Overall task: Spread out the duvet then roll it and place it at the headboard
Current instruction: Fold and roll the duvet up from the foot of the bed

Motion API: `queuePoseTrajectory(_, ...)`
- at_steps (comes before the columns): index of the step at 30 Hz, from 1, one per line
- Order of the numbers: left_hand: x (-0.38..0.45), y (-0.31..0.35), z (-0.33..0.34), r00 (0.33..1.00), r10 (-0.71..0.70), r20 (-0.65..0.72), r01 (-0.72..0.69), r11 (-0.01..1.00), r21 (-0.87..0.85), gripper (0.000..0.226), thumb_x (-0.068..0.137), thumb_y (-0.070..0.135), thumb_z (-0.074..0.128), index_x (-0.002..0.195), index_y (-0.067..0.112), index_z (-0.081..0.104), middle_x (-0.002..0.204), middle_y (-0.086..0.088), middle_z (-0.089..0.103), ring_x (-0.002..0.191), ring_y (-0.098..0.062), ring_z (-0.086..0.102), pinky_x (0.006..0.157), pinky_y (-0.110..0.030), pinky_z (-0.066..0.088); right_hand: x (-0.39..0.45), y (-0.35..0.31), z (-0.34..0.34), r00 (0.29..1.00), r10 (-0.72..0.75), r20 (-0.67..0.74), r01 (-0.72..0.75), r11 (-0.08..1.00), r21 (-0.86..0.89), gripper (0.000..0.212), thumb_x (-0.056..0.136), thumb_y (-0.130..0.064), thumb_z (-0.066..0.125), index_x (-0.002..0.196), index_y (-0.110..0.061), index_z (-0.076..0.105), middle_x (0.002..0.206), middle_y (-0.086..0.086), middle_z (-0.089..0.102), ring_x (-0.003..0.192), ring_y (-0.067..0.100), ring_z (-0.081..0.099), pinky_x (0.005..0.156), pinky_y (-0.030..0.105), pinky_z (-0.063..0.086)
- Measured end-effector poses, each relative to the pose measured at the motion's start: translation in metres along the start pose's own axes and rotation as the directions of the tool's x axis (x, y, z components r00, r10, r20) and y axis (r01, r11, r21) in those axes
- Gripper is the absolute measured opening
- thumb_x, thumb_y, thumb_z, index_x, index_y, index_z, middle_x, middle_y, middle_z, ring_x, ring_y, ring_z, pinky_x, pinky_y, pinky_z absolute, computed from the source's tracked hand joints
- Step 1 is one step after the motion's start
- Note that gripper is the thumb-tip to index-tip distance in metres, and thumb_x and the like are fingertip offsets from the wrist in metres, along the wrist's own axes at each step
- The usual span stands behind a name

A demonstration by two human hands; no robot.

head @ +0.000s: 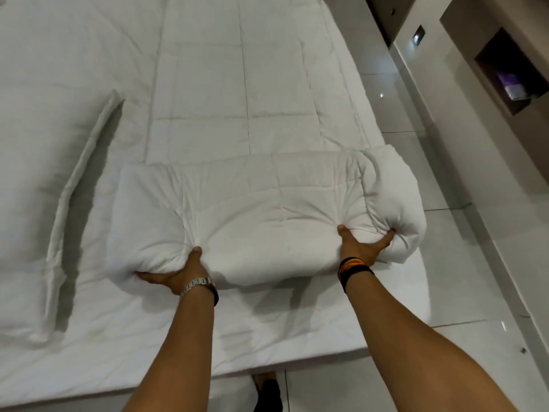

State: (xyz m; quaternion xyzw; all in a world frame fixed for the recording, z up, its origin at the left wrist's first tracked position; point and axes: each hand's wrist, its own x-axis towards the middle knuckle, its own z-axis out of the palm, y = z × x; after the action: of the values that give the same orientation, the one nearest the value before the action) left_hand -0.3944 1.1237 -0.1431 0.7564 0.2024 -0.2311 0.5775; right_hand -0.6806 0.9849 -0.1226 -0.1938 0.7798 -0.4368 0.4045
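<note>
Along the left side of the bed a long raised fold ran away from the near edge, apparently a doubled-over margin that narrowed the duvet into a strip easier to roll. The duvet covered most of the bed, its quilted panels lying flat toward the far edge, so the spreading step looked done and the rolling was under way.

The rolled part sat near the bed's near right corner, its right end bulging just over the right edge. The left hand was closed on the roll's near left side, thumb pressed into the top and fingers tucked beneath, a grip that likely kept the layers tight while pushing. A metal watch sat on that wrist.

The right hand gripped the roll's right portion the same way, thumb and fingers sunk into the padding, dark wristbands behind it. With the 2 hands set well apart, the roll probably stayed even across its width.

To the right lay a glossy tiled floor.
</note>
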Motion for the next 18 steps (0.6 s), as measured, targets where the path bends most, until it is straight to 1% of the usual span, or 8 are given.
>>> queuePoseTrajectory(2,-0.016,0.002,-0.015,0.999,0.037,0.019,-0.037,0.999,-0.018,0.145,0.062,0.015,0.097,0.164,0.036,-0.004,0.169,0.007,0.02,0.144,-0.02,0.042,0.114,-0.033,0.026,-0.008,-0.002,-0.017,0.999,-0.039,0.015,0.039,0.999,0.007,0.128,0.068,-0.021,0.097,0.163,-0.042,0.015,0.16,0.005,0.04,0.138,0.032,0.05,0.112,0.039,0.038)
queuePoseTrajectory(4,-0.033,0.003,-0.032,0.998,0.055,0.035,-0.054,0.998,-0.038,0.142,0.064,0.012,0.095,0.164,0.037,-0.002,0.163,-0.002,0.034,0.133,-0.021,0.05,0.103,-0.029,0.03,-0.017,-0.004,-0.036,0.997,-0.077,0.032,0.077,0.997,-0.002,0.127,0.068,-0.021,0.097,0.165,-0.036,0.016,0.163,0.007,0.037,0.141,0.031,0.046,0.114,0.036,0.035)
queuePoseTrajectory(6,-0.053,0.006,-0.059,1.0,0.021,0.016,-0.02,0.999,-0.05,0.14,0.066,0.013,0.094,0.162,0.044,-0.003,0.157,-0.012,0.041,0.127,-0.026,0.053,0.102,-0.034,0.035,-0.032,0.001,-0.064,0.995,-0.077,0.063,0.077,0.997,0.001,0.128,0.068,-0.022,0.097,0.165,-0.036,0.015,0.163,0.011,0.036,0.143,0.032,0.044,0.116,0.039,0.034)
queuePoseTrajectory(9,-0.083,-0.005,-0.115,0.999,-0.053,0.005,0.053,0.998,-0.031,0.141,0.068,0.016,0.094,0.158,0.052,-0.008,0.16,-0.021,0.034,0.137,-0.037,0.049,0.111,-0.049,0.037,-0.056,0.025,-0.118,0.995,-0.044,0.095,0.047,0.998,-0.028,0.13,0.068,-0.028,0.098,0.164,-0.041,0.01,0.163,0.015,0.035,0.144,0.037,0.042,0.119,0.048,0.031)
queuePoseTrajectory(13,-0.13,-0.042,-0.209,0.994,-0.105,-0.006,0.105,0.994,0.005,0.141,0.071,0.013,0.093,0.159,0.049,-0.011,0.167,-0.015,0.024,0.143,-0.038,0.041,0.115,-0.055,0.033,-0.097,0.068,-0.213,0.995,0.017,0.1,-0.007,0.995,-0.097,0.131,0.069,-0.031,0.097,0.162,-0.046,0.007,0.161,0.02,0.034,0.141,0.042,0.043,0.117,0.056,0.031)
queuePoseTrajectory(14,-0.143,-0.05,-0.231,0.989,-0.145,0.002,0.145,0.989,-0.027,0.139,0.072,0.013,0.092,0.159,0.048,-0.011,0.168,-0.015,0.019,0.145,-0.037,0.038,0.116,-0.056,0.033,-0.109,0.075,-0.237,0.995,0.03,0.093,-0.02,0.994,-0.111,0.131,0.069,-0.03,0.097,0.162,-0.047,0.006,0.16,0.022,0.035,0.14,0.044,0.043,0.116,0.057,0.032)
queuePoseTrajectory(16,-0.164,-0.059,-0.268,0.959,-0.28,0.044,0.282,0.934,-0.217,0.128,0.077,0.027,0.09,0.162,0.04,-0.005,0.169,-0.013,0.017,0.148,-0.033,0.034,0.12,-0.052,0.029,-0.131,0.08,-0.276,0.995,0.058,0.076,-0.047,0.989,-0.143,0.13,0.071,-0.028,0.096,0.162,-0.048,0.006,0.157,0.028,0.036,0.139,0.047,0.044,0.113,0.06,0.035)
queuePoseTrajectory(18,-0.172,-0.062,-0.288,0.943,-0.32,0.089,0.325,0.834,-0.446,0.111,0.085,0.04,0.08,0.165,0.022,0.005,0.171,-0.009,0.016,0.154,-0.029,0.025,0.126,-0.042,0.012,-0.147,0.072,-0.296,0.995,0.071,0.074,-0.059,0.985,-0.162,0.13,0.072,-0.026,0.095,0.162,-0.048,0.004,0.158,0.032,0.032,0.14,0.048,0.042,0.112,0.063,0.035)
